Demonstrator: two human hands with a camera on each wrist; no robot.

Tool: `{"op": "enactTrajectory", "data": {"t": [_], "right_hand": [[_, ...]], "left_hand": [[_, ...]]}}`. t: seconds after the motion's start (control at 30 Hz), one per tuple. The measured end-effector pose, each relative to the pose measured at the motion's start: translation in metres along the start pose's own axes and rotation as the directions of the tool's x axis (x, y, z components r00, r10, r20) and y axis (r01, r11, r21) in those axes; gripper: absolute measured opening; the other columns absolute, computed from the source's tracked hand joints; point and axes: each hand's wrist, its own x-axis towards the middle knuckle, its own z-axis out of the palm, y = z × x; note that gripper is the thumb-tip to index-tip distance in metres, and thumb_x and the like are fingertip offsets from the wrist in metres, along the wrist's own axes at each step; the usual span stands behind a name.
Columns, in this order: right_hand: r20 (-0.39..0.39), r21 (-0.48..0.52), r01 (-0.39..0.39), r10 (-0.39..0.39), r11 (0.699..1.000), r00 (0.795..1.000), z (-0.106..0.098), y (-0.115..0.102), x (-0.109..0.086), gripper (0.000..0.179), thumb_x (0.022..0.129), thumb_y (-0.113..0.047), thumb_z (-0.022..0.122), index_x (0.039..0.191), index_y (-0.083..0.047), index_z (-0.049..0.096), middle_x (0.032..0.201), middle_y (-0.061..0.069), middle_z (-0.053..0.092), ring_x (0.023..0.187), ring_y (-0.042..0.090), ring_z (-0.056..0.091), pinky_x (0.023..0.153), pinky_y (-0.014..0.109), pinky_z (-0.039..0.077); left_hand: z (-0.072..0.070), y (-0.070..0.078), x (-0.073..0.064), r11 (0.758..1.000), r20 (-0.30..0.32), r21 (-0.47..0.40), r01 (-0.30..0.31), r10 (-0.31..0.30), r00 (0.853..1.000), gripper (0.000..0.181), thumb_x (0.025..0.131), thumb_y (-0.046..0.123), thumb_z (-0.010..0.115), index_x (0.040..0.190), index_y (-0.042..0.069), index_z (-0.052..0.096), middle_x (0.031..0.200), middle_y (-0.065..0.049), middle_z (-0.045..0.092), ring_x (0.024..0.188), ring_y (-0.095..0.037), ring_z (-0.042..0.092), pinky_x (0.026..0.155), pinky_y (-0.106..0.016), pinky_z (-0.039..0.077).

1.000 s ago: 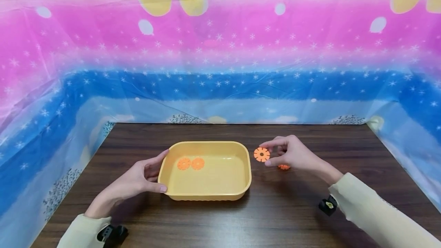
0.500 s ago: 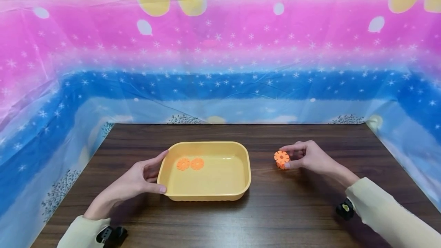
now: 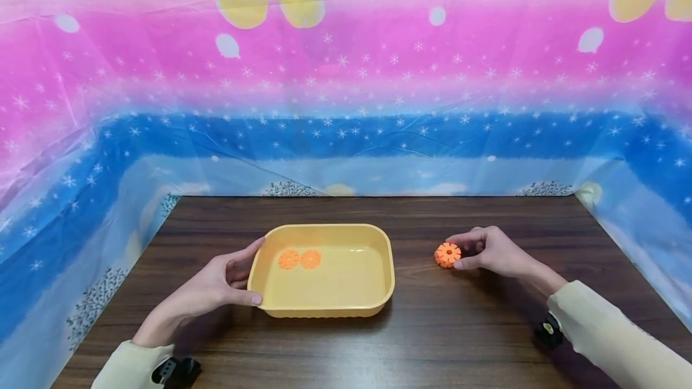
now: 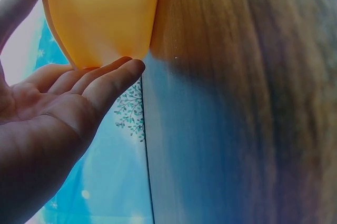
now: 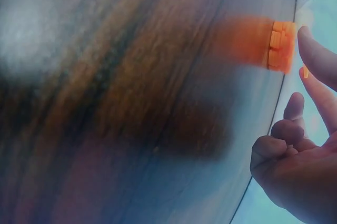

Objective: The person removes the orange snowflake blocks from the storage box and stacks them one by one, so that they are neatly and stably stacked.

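A yellow plastic tray [image 3: 324, 312] sits on the table, and my left hand [image 3: 216, 284] holds its left end, thumb at the near corner and index finger at the far one. In the left wrist view, the fingers [image 4: 108, 79] lie against the tray wall [image 4: 102, 19]. Two orange notched discs [image 3: 289, 259] lie side by side inside the tray. To the right of it, my right hand [image 3: 497, 252] pinches an orange notched disc [image 3: 447, 254] between thumb and index finger, right at a small stack of like discs [image 5: 281, 47]. That stack is mostly hidden behind the disc in the head view.
The dark wooden table [image 3: 346, 353] reaches back to a pink and blue patterned cloth [image 3: 346, 131] that hangs behind and along both sides. Each wrist wears a small black camera [image 3: 175, 371] below a pale sleeve [image 3: 611, 329].
My right hand has moved right and down, away from the tray, bringing the pinched disc to the stack on the table. My left hand and the tray have stayed in place.
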Motion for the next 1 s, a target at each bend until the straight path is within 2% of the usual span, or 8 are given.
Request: {"op": "enactTrajectory", "data": {"t": [0.3,1.0], "right_hand": [[0.0,-0.016,0.005,-0.005,1.0,1.0,0.0024,0.0022,0.0001,0.05,0.082,-0.017,0.09,0.129,-0.005,0.075,0.092,0.012,0.063,0.07,0.017,0.042,0.059,0.026,0.035],[0.01,-0.067,0.002,-0.002,0.998,1.0,0.0034,0.0038,0.0002,0.051,0.084,-0.021,0.089,0.131,-0.006,0.074,0.088,0.006,0.061,0.07,0.019,0.044,0.057,0.026,0.037]], "left_hand": [[0.0003,0.0002,-0.0002,1.0,-0.003,0.002,0.005,-0.005,1.0,0.107,0.089,0.003,0.082,0.168,0.008,0.011,0.167,-0.03,0.021,0.141,-0.047,0.045,0.1,-0.032,0.055],[0.0001,-0.0004,-0.0006,1.0,0.0,-0.008,0.003,-0.003,1.0,0.108,0.088,0.005,0.083,0.168,0.007,0.011,0.166,-0.031,0.022,0.141,-0.045,0.046,0.1,-0.033,0.055]]}}
